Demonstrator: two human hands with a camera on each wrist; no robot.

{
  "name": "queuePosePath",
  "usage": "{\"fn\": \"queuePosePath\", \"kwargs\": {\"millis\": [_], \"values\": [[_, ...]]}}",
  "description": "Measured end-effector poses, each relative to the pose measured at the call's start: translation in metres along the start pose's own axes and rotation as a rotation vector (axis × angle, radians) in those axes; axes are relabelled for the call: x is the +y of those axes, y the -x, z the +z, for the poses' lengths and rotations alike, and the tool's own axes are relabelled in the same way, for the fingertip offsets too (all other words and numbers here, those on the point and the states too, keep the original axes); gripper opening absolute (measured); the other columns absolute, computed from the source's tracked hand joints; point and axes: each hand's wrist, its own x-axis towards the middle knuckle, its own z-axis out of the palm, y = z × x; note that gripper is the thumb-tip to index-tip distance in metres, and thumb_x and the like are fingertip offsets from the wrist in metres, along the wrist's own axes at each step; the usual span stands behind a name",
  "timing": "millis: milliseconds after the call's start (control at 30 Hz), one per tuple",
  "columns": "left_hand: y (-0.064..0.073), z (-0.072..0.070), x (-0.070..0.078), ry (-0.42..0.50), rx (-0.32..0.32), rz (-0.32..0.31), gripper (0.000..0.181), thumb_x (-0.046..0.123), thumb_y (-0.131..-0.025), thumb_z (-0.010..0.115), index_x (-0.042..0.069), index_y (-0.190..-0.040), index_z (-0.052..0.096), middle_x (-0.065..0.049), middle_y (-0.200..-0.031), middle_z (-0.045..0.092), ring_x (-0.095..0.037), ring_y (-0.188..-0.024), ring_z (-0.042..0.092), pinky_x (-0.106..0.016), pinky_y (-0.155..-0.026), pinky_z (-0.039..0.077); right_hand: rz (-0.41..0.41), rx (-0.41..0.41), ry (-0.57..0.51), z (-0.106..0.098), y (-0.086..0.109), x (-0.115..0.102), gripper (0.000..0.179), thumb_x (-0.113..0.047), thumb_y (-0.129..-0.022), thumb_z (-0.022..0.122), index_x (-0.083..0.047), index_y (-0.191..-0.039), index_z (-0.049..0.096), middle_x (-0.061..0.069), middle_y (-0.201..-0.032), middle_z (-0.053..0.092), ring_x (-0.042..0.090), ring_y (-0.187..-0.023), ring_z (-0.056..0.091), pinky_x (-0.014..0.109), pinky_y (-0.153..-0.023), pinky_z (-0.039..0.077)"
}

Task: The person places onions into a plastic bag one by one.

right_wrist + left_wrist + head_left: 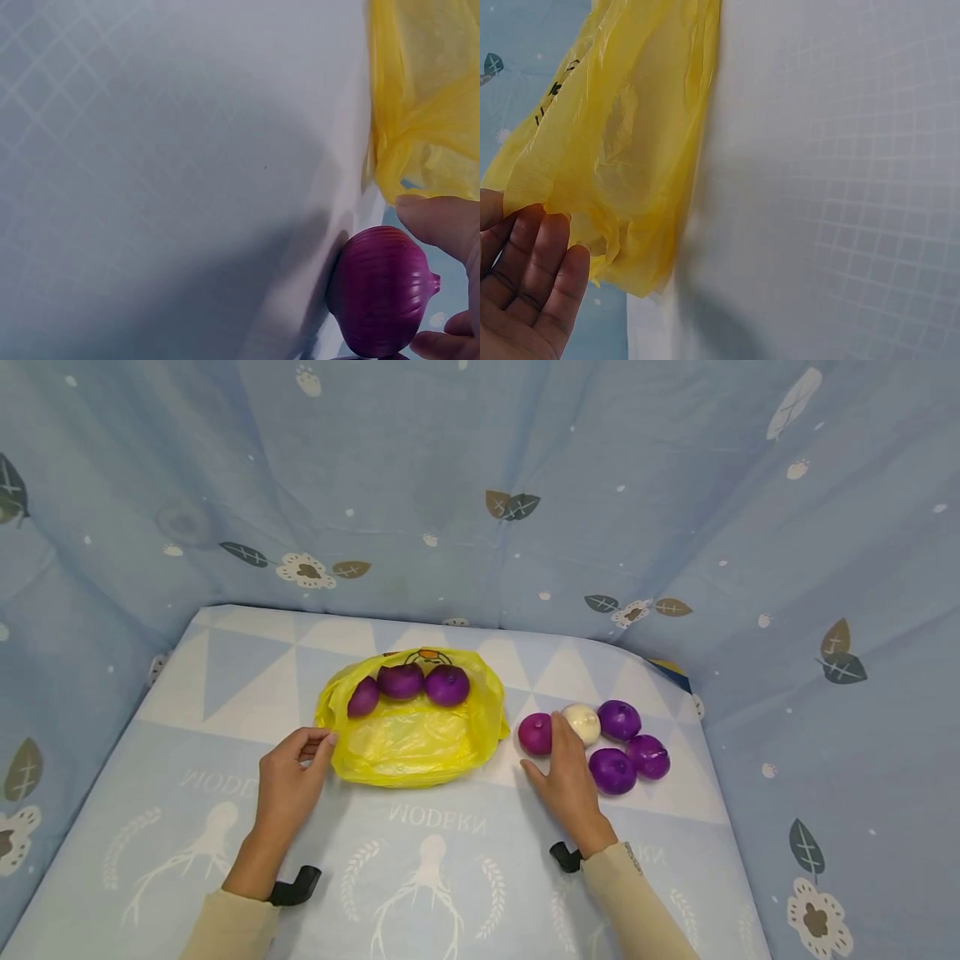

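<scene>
Beige sleeves (637, 897) frame the lower edge, and the left hand (288, 785) pinches the left rim of a yellow bag (405, 752) lying on the table (427, 893), three purple onions (447, 686) along its far side. Just right of it, the right hand (568, 781) is spread, thumb apart, around a reddish onion (534, 734) without gripping; a white onion (583, 725) and three more purple ones (612, 772) lie beside.

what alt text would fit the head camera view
A person's left hand pinches the edge of an open yellow plastic bag with three purple onions inside. To its right, the right hand is among four loose purple onions and one white onion on a pale patterned cloth.
</scene>
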Motion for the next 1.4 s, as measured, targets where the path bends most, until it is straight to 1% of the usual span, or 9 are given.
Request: {"fn": "queuePosePath", "kwargs": {"millis": [167,267,433,567,767,1100,1400], "values": [[0.0,0.0,-0.001,-0.002,0.006,-0.001,0.019,0.027,-0.092,0.067,0.011,-0.101,0.069,-0.001,-0.094,0.068,-0.011,-0.078,0.06,-0.01,-0.062,0.044,-0.001,0.021,-0.003,0.003,-0.003,0.001,0.089,-0.027,-0.083,0.078,-0.004,-0.151,0.025,0.016,-0.152,0.031,0.029,-0.139,0.029,0.044,-0.113,0.026],[0.0,0.0,-0.002,0.005,0.006,0.003,0.019,0.028,-0.093,0.066,0.011,-0.101,0.069,-0.001,-0.093,0.068,-0.011,-0.078,0.06,-0.01,-0.062,0.044,-0.011,0.033,-0.002,0.005,-0.004,0.001,0.082,-0.023,-0.083,0.078,-0.001,-0.148,0.032,0.017,-0.15,0.033,0.031,-0.137,0.031,0.045,-0.112,0.027],[0.0,0.0,-0.003,0.006,0.008,0.014,0.019,0.029,-0.093,0.066,0.011,-0.101,0.068,0.001,-0.093,0.068,-0.009,-0.077,0.059,-0.011,-0.061,0.045,0.001,0.036,0.005,0.008,-0.005,0.002,0.073,-0.024,-0.084,0.076,0.0,-0.143,0.039,0.017,-0.149,0.034,0.032,-0.136,0.032,0.047,-0.111,0.03],[0.0,0.0,-0.003,0.01,0.015,0.016,0.02,0.028,-0.093,0.066,0.01,-0.101,0.069,-0.001,-0.093,0.069,-0.011,-0.077,0.06,-0.011,-0.06,0.045,0.017,0.043,-0.005,0.01,-0.006,0.003,0.07,-0.025,-0.086,0.074,-0.002,-0.142,0.039,0.017,-0.149,0.035,0.031,-0.136,0.033,0.046,-0.111,0.03],[0.001,0.002,-0.004,0.016,0.023,0.012,0.02,0.026,-0.093,0.066,0.008,-0.101,0.069,-0.002,-0.092,0.069,-0.012,-0.077,0.06,-0.008,-0.061,0.043,0.035,0.032,-0.029,0.01,-0.007,0.002,0.068,-0.024,-0.087,0.073,-0.003,-0.142,0.039,0.017,-0.148,0.037,0.03,-0.136,0.035,0.046,-0.111,0.029],[0.0,0.002,-0.004,0.003,0.035,0.027,0.018,0.025,-0.092,0.067,0.008,-0.099,0.069,-0.002,-0.091,0.069,-0.012,-0.075,0.059,-0.009,-0.06,0.042,0.049,0.023,-0.05,0.011,-0.007,0.002,0.071,-0.024,-0.087,0.073,0.0,-0.143,0.037,0.019,-0.146,0.039,0.032,-0.134,0.037,0.048,-0.109,0.032],[0.001,0.0,-0.002,0.009,0.029,0.026,0.019,0.026,-0.092,0.067,0.008,-0.099,0.069,-0.002,-0.091,0.069,-0.011,-0.075,0.06,-0.008,-0.06,0.042,0.064,0.023,-0.072,0.014,-0.005,0.005,0.072,-0.026,-0.088,0.073,-0.001,-0.144,0.036,0.018,-0.146,0.038,0.033,-0.133,0.039,0.049,-0.108,0.034]]}}
